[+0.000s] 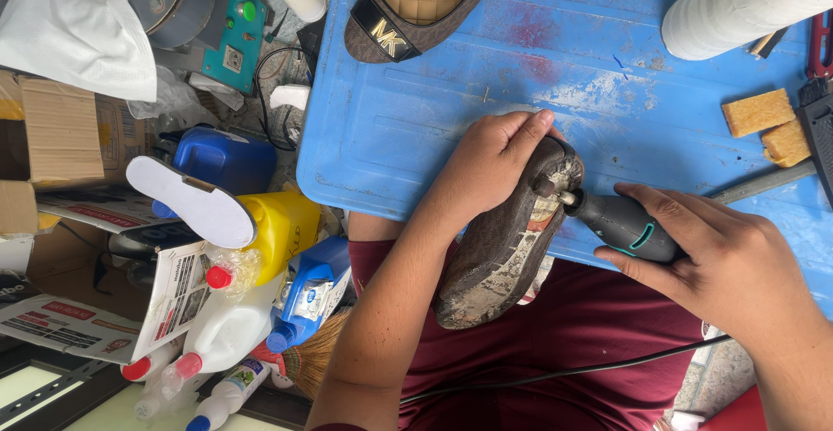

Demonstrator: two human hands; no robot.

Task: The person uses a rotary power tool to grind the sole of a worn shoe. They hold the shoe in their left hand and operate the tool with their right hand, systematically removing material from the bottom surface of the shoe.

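Note:
My left hand (490,164) grips a worn brown flat shoe (503,249) turned sole-up, held against the near edge of the blue plastic table (416,127) and over my lap. My right hand (724,262) holds a dark grey rotary tool (620,223) with a teal ring. Its small tip touches the shoe's heel area, next to my left fingers. The tool's black cord (564,370) runs across my maroon clothing. The matching brown shoe (416,6), upright with a tan quilted insole and a gold buckle, lies at the table's far edge.
A white roll (746,2), two yellow sponges (768,123), a metal bar (764,184) and a red-and-black tool lie on the table's right side. Left of the table crowd blue (221,158), yellow (282,223) and white jugs, bottles, a white insole (191,201), cardboard boxes and a broom.

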